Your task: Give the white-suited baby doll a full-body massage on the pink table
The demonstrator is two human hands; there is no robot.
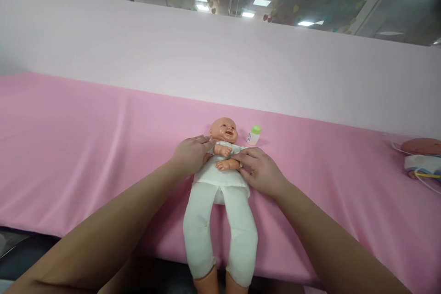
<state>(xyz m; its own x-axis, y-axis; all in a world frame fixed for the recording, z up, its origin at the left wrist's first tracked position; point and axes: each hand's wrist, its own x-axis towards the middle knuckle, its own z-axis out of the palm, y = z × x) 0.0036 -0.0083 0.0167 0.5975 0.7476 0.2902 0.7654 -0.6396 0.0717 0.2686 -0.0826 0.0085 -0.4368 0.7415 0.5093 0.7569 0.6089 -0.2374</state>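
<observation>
A baby doll [220, 183] in a white top and white trousers lies on its back on the pink cloth [86, 147], head away from me, legs hanging over the near edge. My left hand [191, 156] rests on the doll's shoulder and upper side at the left. My right hand [258, 170] touches the doll's other side, fingers at its bent arm and the white top. A small white bottle with a green cap [254, 135] lies just right of the doll's head.
A pale pink backdrop [220, 64] rises behind the pink cloth. At the far right lies a brownish-pink manikin part [422, 147] with white and blue cloth and thin cables. A dark floor shows below the near edge.
</observation>
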